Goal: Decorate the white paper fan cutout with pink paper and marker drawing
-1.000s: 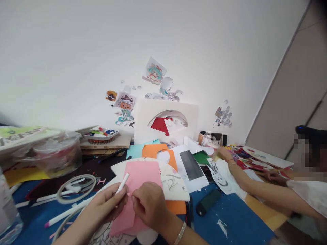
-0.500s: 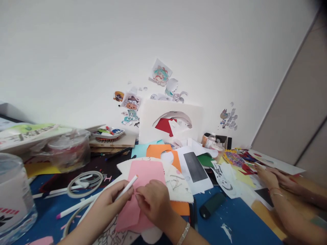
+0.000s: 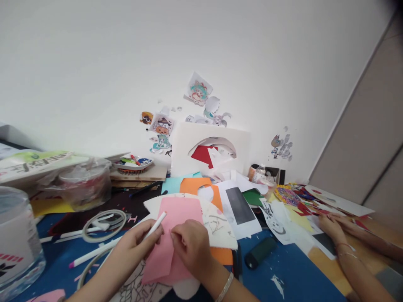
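Observation:
In my left hand (image 3: pixel 138 240) is a slim white marker (image 3: pixel 156 224) with an orange end that points up and to the right. My right hand (image 3: pixel 192 247) is over the pink paper (image 3: pixel 181 206), fingers curled and thumb against them; whatever they pinch, if anything, is too small to make out. Under the pink paper lies a white fan-shaped sheet (image 3: pixel 228 235) with thin branch-like drawings. A line drawing (image 3: pixel 132 289) on paper shows partly below my left wrist. Orange paper (image 3: pixel 222 256) sticks out beside my right hand.
Left are tape rolls (image 3: pixel 86 235), a white marker with a purple end (image 3: pixel 94 253) and a clear container (image 3: pixel 19 243). A dark green cylinder-like object (image 3: pixel 260 253) lies to the right. Another person's hands (image 3: pixel 335 226) work at far right. A white cut-out board (image 3: pixel 181 147) leans on the wall.
My left hand and the marker have shifted slightly left and down, leaving a wider gap to my right hand. The other person's hands have moved a little down and right.

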`<state>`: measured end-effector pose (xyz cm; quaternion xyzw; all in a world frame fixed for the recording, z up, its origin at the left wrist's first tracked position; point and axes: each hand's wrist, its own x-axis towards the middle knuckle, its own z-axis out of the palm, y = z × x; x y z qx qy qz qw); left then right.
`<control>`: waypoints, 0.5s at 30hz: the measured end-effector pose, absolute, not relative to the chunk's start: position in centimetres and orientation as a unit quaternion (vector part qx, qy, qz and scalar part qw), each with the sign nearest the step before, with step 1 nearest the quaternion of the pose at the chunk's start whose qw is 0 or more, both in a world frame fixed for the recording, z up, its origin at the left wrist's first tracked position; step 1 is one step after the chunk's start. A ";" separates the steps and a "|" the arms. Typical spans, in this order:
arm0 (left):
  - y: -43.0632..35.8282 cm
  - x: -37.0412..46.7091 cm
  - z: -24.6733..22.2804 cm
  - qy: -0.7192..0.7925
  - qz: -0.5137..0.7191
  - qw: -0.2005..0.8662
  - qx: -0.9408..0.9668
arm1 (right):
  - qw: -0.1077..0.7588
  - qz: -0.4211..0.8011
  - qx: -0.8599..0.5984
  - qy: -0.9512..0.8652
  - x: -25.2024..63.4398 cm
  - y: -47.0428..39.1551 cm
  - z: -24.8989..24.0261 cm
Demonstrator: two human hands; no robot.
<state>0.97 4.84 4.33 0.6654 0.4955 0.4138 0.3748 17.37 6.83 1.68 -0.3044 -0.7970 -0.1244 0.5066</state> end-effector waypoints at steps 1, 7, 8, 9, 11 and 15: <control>4.9 0.9 4.3 0.498 0.419 0.377 0.659 | 0.514 -0.097 -0.319 -0.790 17.5 6.9 1.8; 4.9 0.8 4.6 0.507 0.440 0.396 0.626 | 0.605 0.189 -0.420 -0.649 19.2 8.6 2.7; 4.9 0.9 4.6 0.507 0.443 0.398 0.623 | 0.626 0.236 -0.418 -0.614 19.6 9.1 2.8; 4.8 1.0 4.7 0.507 0.445 0.400 0.620 | 0.647 0.276 -0.409 -0.581 20.1 9.6 2.9; 4.7 1.1 4.9 0.506 0.448 0.403 0.617 | 0.679 0.331 -0.387 -0.529 21.0 10.7 3.1; 4.8 1.0 5.0 0.510 0.447 0.390 0.623 | 0.713 0.386 -0.365 -0.457 22.8 12.1 3.4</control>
